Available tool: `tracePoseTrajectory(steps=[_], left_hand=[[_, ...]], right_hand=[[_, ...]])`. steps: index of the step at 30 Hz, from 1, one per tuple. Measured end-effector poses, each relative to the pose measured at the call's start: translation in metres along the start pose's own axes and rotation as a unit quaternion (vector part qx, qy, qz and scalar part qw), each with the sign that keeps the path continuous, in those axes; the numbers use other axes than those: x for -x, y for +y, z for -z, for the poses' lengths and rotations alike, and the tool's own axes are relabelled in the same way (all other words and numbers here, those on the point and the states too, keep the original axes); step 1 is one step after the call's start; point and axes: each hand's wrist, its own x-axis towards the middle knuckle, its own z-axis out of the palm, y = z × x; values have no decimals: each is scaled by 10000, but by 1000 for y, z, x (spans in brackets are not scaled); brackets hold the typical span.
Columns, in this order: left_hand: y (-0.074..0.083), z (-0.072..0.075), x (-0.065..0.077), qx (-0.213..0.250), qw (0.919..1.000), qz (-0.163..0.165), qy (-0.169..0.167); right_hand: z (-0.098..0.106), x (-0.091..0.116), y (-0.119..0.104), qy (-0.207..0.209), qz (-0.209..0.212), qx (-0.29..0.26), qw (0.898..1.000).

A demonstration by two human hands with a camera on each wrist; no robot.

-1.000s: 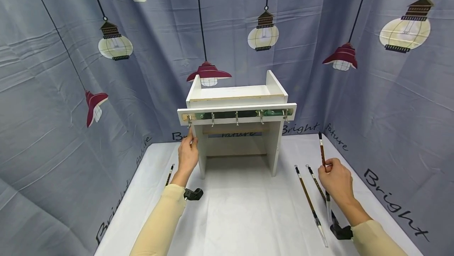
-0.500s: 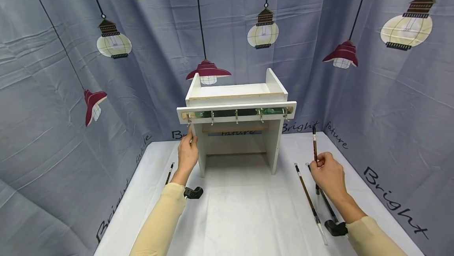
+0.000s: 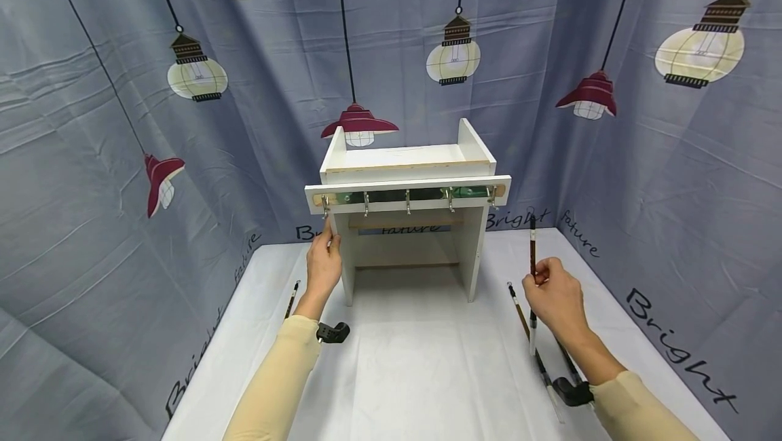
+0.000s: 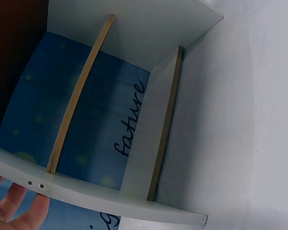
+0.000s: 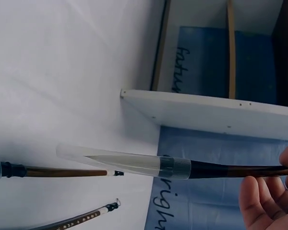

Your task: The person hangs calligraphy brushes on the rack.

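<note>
A white wooden rack (image 3: 408,169) stands at the far middle, with metal hooks along its front rail. My left hand (image 3: 324,264) touches the outside of its left side panel; in the left wrist view the fingertips (image 4: 37,211) rest against that panel. My right hand (image 3: 554,294) pinches a calligraphy brush (image 3: 533,244) by its brown handle. This brush hangs upright, its capped tip pointing down. The clear cap (image 5: 120,160) over pale bristles shows in the right wrist view. Below it lie two more brushes, one of them brown (image 3: 521,315) and the other dark (image 3: 569,359).
Another brush (image 3: 292,300) lies left of my left forearm, partly hidden. White cloth covers the table (image 3: 415,373). A blue-grey curtain (image 3: 275,88) printed with lamps surrounds the table's back and sides.
My right hand has moved left and slightly farther away, carrying the upright brush over the lying ones toward the rack. My left hand stays in place on the side panel.
</note>
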Motion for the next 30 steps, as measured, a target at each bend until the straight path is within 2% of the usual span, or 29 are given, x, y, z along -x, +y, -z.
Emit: tracePoseTrajectory(steps=[16,25,30], left_hand=[[2,1,1,-3,10000,-96,19],[2,2,3,-45,9999,113,-39],[3,1,2,-26,10000,53,-26]], right_hand=[[-4,3,-21,103,346,-127,9993],[-12,7,-30,87,584,-207,9980],[-15,7,-35,73,664,-203,9976]])
